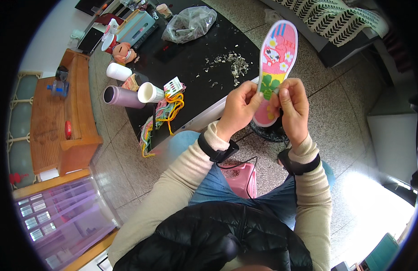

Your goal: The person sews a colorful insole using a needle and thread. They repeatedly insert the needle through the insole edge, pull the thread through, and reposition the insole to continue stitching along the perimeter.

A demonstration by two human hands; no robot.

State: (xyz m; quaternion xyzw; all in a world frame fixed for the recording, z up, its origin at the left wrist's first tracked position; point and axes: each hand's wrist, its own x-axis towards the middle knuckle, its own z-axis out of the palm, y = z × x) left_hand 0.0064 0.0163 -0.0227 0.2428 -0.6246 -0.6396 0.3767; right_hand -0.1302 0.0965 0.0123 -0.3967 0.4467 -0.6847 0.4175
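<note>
An embroidered shoe insole (278, 49) is held up in front of me, toe end away. Its face is stitched in pink, yellow and green, with white flowers and a pale figure. My left hand (239, 108) grips its left edge between thumb and fingers. On the other side, my right hand (292, 106) is closed in a pinch against the lower right part, by the green patch. What the right fingertips hold is too small to make out. Black bands sit around both wrists.
On the black table (191, 67) lie embroidery threads (166, 113), a pattern card (174, 86), a paper cup (150, 93), a purple tumbler (123, 97), seed shells (236, 63) and a plastic bag (191, 23). Below are a pink stool (240, 183) and a black-lined bin (267, 133).
</note>
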